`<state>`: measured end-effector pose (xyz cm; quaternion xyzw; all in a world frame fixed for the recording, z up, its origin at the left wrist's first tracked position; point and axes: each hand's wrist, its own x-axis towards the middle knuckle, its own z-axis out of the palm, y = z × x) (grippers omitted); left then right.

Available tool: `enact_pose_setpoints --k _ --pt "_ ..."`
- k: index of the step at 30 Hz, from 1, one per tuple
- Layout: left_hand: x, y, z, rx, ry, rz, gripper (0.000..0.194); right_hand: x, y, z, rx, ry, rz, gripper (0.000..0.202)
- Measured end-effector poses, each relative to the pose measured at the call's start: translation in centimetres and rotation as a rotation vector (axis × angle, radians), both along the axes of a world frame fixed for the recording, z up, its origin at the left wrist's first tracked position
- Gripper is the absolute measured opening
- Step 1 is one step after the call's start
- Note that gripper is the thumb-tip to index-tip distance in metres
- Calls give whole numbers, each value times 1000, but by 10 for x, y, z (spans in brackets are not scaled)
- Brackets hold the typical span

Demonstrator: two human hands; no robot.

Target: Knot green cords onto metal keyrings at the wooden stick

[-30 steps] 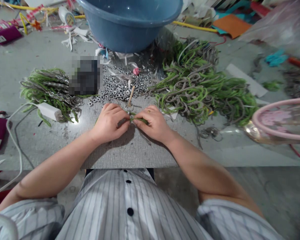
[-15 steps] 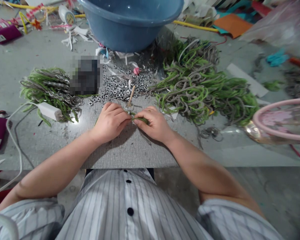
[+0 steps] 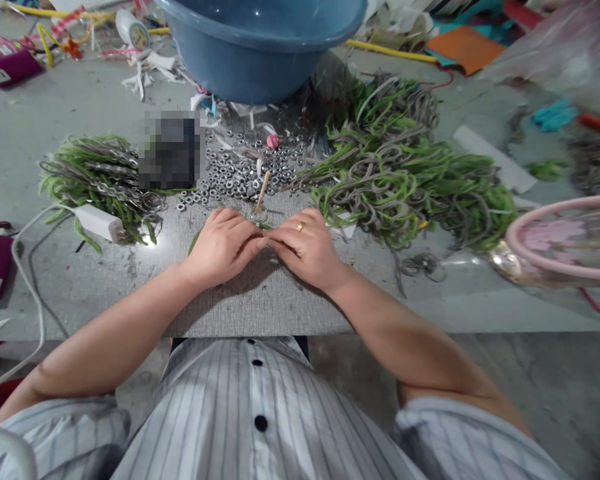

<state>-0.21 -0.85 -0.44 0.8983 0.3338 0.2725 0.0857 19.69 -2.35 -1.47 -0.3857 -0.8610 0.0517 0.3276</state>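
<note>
My left hand (image 3: 226, 245) and my right hand (image 3: 307, 248) meet fingertip to fingertip over the front of the table, both closed in a pinch. A green cord (image 3: 194, 239) shows beside my left hand and again just behind the fingertips; my fingers hide the rest. Right behind them stands a thin wooden stick (image 3: 264, 187), with a metal ring (image 3: 259, 213) at its foot. Many small metal nuts (image 3: 215, 180) lie scattered beyond it.
A heap of green and grey cords (image 3: 395, 167) spreads on the right. At left lies a bundle of cords with metal chains (image 3: 95, 160), beside a white charger (image 3: 99, 223). A blue basin (image 3: 260, 67) stands behind. A pink-rimmed clear object (image 3: 565, 207) sits at far right.
My right hand has turned over, its back now facing up and its fingers reaching further to the left. The cord seen in it earlier is now covered. My left hand has barely moved.
</note>
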Motion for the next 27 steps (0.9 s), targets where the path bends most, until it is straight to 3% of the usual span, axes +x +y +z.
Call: enact_pose_setpoints --k 5,16,21,27 --pt "0 1 -1 -20 49 13 51 -1 -1 0 -59 -12 10 29" --pt "0 0 0 -104 -61 13 24 1 1 -1 -130 14 35 30" --pt "-1 0 -2 -115 -23 -7 17 2 2 -2 -137 40 54 29" --pt "0 1 -3 -147 85 -38 17 3 3 -4 -220 -72 80 28"
